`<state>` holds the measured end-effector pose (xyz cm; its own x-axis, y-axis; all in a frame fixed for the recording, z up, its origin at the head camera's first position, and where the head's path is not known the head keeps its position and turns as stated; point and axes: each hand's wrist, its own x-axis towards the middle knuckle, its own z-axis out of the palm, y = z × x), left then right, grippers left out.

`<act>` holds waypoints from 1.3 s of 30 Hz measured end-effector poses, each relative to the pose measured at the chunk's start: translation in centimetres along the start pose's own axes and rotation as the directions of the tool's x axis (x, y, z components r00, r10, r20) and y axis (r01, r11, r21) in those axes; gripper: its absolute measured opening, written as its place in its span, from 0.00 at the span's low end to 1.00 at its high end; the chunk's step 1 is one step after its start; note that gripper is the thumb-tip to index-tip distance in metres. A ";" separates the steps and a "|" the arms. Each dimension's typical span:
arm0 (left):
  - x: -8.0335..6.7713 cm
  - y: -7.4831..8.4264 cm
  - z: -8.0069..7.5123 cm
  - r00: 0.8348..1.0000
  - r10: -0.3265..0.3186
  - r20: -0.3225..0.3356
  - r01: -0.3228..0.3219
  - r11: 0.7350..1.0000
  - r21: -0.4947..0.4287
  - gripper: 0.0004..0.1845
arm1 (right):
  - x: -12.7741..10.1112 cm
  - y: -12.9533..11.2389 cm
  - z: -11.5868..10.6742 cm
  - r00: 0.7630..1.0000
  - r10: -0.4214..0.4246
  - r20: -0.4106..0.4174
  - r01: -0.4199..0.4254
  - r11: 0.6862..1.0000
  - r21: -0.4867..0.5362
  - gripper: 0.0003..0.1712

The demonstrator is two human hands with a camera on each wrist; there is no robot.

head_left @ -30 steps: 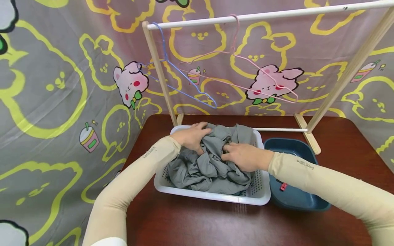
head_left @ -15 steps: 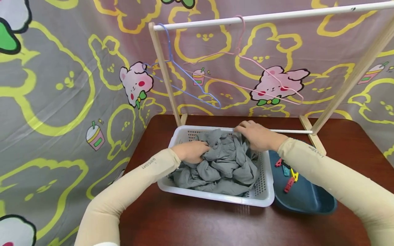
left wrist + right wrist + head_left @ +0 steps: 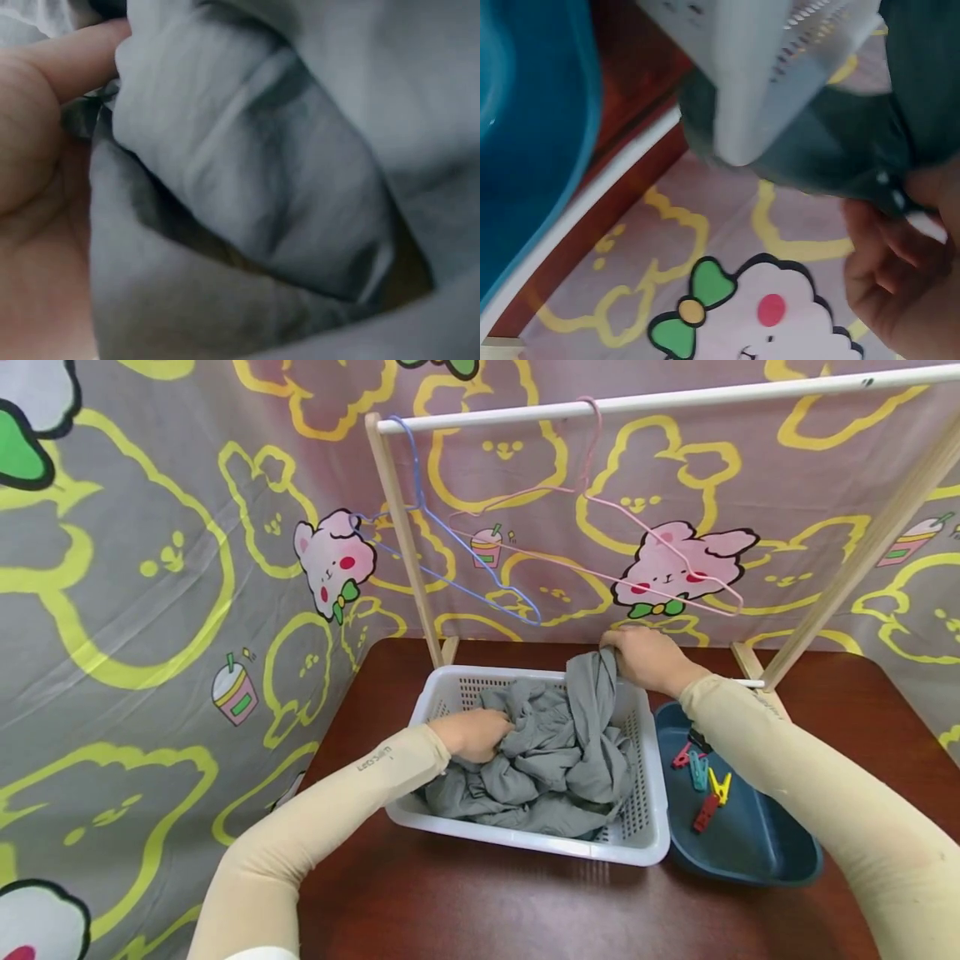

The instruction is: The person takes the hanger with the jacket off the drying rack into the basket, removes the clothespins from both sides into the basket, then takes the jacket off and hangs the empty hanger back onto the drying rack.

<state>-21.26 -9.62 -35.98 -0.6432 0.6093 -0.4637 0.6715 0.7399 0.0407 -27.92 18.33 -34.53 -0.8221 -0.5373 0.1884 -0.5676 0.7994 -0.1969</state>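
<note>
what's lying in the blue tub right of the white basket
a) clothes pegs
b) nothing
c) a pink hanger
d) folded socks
a: the blue tub beside the white basket holds a few coloured clothes pegs, red, teal and yellow; both hangers hang on the rail.

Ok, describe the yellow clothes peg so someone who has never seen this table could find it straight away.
Start at the white basket of grey cloth on the dark wooden table. Touching its right side is a blue tub. The yellow peg lies inside with red and teal pegs; it is the only yellow one.
</note>
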 end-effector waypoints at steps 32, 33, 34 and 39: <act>1.5 0.6 0.6 0.998 -0.032 0.047 0.026 0.992 0.125 0.25 | -5.9 -10.7 1.8 0.750 -0.105 0.653 0.100 0.994 0.045 0.50; 1.8 0.6 0.6 0.997 -0.044 0.068 0.034 0.990 0.139 0.25 | -5.6 -10.9 2.0 0.738 -0.093 0.668 0.108 0.994 0.020 0.48; 2.1 0.7 0.6 0.995 -0.053 0.087 0.039 0.987 0.156 0.26 | -5.3 -11.1 2.2 0.727 -0.078 0.682 0.115 0.993 -0.009 0.47; 3.6 0.9 1.2 0.978 -0.107 0.177 0.069 0.976 0.206 0.28 | -3.8 -11.5 2.9 0.667 -0.043 0.744 0.153 0.985 -0.081 0.36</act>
<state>-22.56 -7.07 -38.66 -0.6360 0.4668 -0.6144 0.6865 0.7059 -0.1744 -18.46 10.39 -35.77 -0.5575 -0.5924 -0.5816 -0.6813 0.7268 -0.0872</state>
